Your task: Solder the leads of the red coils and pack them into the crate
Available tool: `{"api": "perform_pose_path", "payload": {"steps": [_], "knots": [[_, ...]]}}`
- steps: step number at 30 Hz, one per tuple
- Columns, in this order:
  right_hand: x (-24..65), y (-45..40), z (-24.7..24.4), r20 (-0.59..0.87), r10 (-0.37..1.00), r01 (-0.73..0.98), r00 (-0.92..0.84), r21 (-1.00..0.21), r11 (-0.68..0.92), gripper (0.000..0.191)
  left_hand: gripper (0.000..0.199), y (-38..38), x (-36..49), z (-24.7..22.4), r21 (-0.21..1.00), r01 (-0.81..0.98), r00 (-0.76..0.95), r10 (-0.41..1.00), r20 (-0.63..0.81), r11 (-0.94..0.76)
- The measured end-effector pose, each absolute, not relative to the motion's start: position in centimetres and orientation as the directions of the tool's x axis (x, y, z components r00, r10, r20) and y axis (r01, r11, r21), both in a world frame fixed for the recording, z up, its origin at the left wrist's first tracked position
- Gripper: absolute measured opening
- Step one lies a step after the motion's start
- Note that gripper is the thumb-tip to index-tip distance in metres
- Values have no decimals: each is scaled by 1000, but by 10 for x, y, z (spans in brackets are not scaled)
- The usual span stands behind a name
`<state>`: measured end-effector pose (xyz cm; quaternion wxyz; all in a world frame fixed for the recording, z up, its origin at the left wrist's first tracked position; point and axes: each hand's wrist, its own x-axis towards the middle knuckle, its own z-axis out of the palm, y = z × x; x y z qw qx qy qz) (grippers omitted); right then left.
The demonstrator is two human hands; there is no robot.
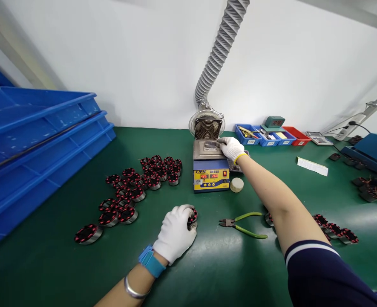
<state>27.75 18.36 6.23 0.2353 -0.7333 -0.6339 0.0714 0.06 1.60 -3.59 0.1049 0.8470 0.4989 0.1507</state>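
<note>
My left hand point(175, 232), in a white glove, is closed round a motor stator point(192, 216) with red-and-black windings, low over the green table. My right hand point(232, 148), also gloved, reaches to the top of a yellow-and-blue solder pot point(211, 175) with lit red digits. Its fingers are pinched at the right edge of the shiny bath point(210, 146); what they hold, if anything, is too small to make out. Green-handled side cutters point(244, 224) lie with handles spread between my arms. A round pale tin or pad point(237, 184) sits beside the pot.
Several stators point(127, 196) are grouped on the left, more point(335, 230) at the right. Blue crates point(47, 128) stack along the left. A fan with a duct hose point(218, 51) stands behind the pot. Small bins point(247, 135), a paper strip point(312, 166) and a calculator point(319, 138) are at the back right.
</note>
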Motion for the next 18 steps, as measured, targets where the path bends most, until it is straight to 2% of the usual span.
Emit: {"api": "perform_pose_path", "payload": {"steps": [7,12,18], "knots": [[283,166,63,174,981,910,87,-414,-7,37,21,14,0,-33,336,813,453,879,150,-476],[291,153,69,209,970,902,125,-430,-23,37,21,15,1,-32,335,808,458,875,159,-484],[292,137,87,169,969,943,179,-309,-121,36,21,15,1,-34,333,807,462,872,161,-488]]}}
